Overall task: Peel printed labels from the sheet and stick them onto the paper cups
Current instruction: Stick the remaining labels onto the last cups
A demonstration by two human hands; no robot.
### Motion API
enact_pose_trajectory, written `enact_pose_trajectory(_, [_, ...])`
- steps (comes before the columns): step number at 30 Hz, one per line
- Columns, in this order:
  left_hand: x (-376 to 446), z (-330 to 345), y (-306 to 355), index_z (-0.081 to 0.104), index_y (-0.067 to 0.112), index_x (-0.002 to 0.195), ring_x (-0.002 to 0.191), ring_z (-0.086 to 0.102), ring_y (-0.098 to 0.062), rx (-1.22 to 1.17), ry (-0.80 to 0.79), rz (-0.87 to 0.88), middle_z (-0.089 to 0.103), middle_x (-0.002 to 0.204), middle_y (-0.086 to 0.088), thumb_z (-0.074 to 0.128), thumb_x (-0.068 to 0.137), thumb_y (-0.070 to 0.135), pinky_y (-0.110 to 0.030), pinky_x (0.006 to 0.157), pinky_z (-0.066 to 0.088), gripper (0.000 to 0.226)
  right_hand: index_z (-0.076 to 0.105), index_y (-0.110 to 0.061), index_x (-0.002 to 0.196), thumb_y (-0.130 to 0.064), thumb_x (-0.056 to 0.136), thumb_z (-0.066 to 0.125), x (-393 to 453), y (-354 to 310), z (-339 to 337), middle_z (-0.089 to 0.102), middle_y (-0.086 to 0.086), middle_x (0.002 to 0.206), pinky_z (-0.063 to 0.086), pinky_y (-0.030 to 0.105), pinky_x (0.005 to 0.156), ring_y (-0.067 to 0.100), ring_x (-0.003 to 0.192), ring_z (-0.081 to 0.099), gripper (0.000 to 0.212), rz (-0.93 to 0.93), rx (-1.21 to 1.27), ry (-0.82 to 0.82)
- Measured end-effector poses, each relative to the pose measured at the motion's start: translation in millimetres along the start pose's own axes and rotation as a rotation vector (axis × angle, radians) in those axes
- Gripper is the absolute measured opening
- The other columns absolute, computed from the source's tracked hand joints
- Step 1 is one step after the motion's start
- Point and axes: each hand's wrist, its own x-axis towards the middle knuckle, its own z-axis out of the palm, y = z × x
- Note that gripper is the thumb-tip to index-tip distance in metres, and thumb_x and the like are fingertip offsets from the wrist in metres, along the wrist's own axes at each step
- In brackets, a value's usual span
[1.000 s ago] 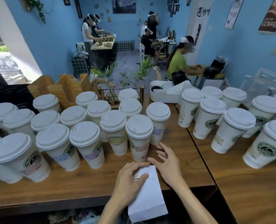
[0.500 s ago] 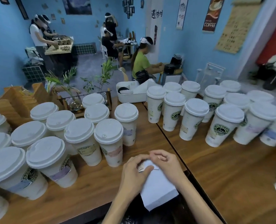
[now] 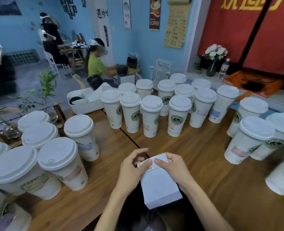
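A white label sheet (image 3: 159, 185) hangs over the near edge of the wooden table (image 3: 196, 164), held between both hands. My right hand (image 3: 173, 169) grips the sheet's top right corner. My left hand (image 3: 133, 169) pinches a small printed label (image 3: 143, 163) at the sheet's top left edge, and the label looks partly lifted. Several lidded white paper cups (image 3: 179, 115) with green logos stand in a cluster ahead. More cups (image 3: 61, 162) crowd the left and others (image 3: 252, 139) the right; some carry pale labels.
A white tray (image 3: 86, 104) sits behind the middle cups, with green plants (image 3: 46, 87) in a wooden stand at the left. A seam splits the table into two tops. People work at tables in the blue room behind. Flowers (image 3: 215, 52) stand before a red banner.
The view has swung to the right, bringing the right-hand cups and red banner into sight. My hands have closed on the sheet's top edge, and my left fingers now pinch a label.
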Motion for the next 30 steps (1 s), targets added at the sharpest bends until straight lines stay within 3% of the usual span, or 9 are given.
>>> enact_pose_trajectory(5, [11, 38, 12, 0.076, 0.035, 0.110, 0.087, 0.066, -0.001, -0.050, -0.078, -0.027, 0.073, 0.098, 0.017, 0.081, 0.086, 0.008, -0.015, 0.076, 0.050, 0.036, 0.073, -0.008, 0.099, -0.016, 0.094, 0.074, -9, 1, -32, 0.076, 0.004, 0.086, 0.055, 0.024, 0.064, 0.014, 0.076, 0.071, 0.009, -0.017, 0.065, 0.100])
enact_pose_trajectory(10, [26, 75, 30, 0.077, 0.022, 0.105, 0.074, 0.065, -0.005, -0.132, -0.145, -0.051, 0.074, 0.082, 0.006, 0.083, 0.081, -0.001, -0.018, 0.069, 0.053, 0.034, 0.071, -0.012, 0.097, -0.021, 0.085, 0.084, -16, -2, -73, 0.073, -0.001, 0.083, 0.053, 0.023, 0.064, 0.010, 0.073, 0.069, 0.021, -0.033, 0.081, 0.129])
enact_pose_trajectory(15, [35, 100, 40, 0.076, 0.023, 0.106, 0.080, 0.073, -0.015, -0.168, -0.185, -0.067, 0.079, 0.087, -0.004, 0.087, 0.079, 0.006, -0.027, 0.074, 0.059, 0.033, 0.076, -0.021, 0.102, -0.030, 0.066, 0.096, -12, -1, -104, 0.077, 0.000, 0.095, 0.060, 0.033, 0.075, 0.017, 0.087, 0.074, 0.043, 0.022, 0.107, 0.129])
enact_pose_trajectory(19, [39, 105, 44, 0.074, 0.020, 0.110, 0.086, 0.077, -0.026, -0.195, -0.202, -0.110, 0.080, 0.091, -0.008, 0.086, 0.080, 0.008, -0.035, 0.079, 0.060, 0.035, 0.074, -0.023, 0.115, -0.020, 0.068, 0.096, -10, 2, -114, 0.077, 0.006, 0.105, 0.062, 0.047, 0.087, 0.028, 0.097, 0.076, 0.052, 0.080, 0.203, 0.110])
enact_pose_trajectory(22, [45, 108, 47, 0.074, 0.021, 0.111, 0.087, 0.077, -0.027, -0.189, -0.231, -0.116, 0.080, 0.093, -0.006, 0.085, 0.082, 0.010, -0.040, 0.081, 0.061, 0.033, 0.073, -0.025, 0.118, -0.030, 0.059, 0.097, -7, 2, -117, 0.075, 0.010, 0.112, 0.061, 0.052, 0.092, 0.032, 0.102, 0.075, 0.064, 0.102, 0.215, 0.131])
enact_pose_trajectory(28, [55, 111, 47, 0.074, 0.020, 0.109, 0.086, 0.077, -0.023, -0.159, -0.300, -0.128, 0.080, 0.092, -0.003, 0.084, 0.084, 0.012, -0.037, 0.081, 0.060, 0.028, 0.075, -0.014, 0.108, -0.026, 0.075, 0.093, -8, 0, -116, 0.078, 0.010, 0.103, 0.061, 0.042, 0.086, 0.029, 0.097, 0.076, 0.040, 0.126, 0.147, 0.204])
enact_pose_trajectory(30, [58, 112, 47, 0.074, 0.021, 0.108, 0.085, 0.077, -0.023, -0.149, -0.315, -0.119, 0.080, 0.091, -0.003, 0.083, 0.084, 0.013, -0.036, 0.079, 0.060, 0.026, 0.075, -0.011, 0.109, -0.029, 0.074, 0.092, -9, -2, -115, 0.078, 0.011, 0.102, 0.060, 0.041, 0.085, 0.029, 0.096, 0.076, 0.043, 0.125, 0.134, 0.226])
